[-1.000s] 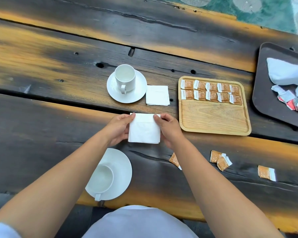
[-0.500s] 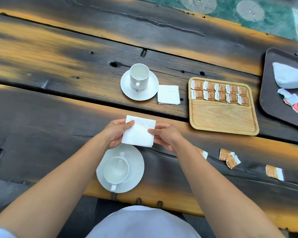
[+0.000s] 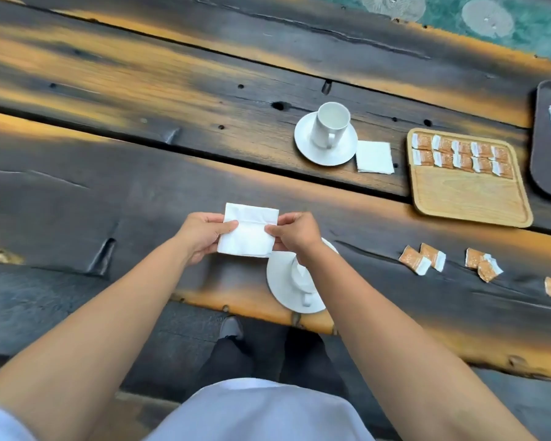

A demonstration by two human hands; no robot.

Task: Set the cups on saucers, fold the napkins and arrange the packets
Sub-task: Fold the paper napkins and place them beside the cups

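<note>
Head view: left hand [image 3: 201,235] and right hand [image 3: 295,232] pinch a folded napkin [image 3: 248,230] just left of the near cup [image 3: 301,278], apparently on its saucer [image 3: 280,281]. Far setting done; wooden tray [image 3: 468,195] half filled, loose packets [image 3: 422,259] remain.

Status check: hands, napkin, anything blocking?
Left hand and right hand both pinch the napkin, raised. Near cup on saucer just beneath. Nothing blocking.

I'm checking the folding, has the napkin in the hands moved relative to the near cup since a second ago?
Yes. The held napkin has shifted left: it was up and right of the near cup, and now sits up and left of it.
</note>
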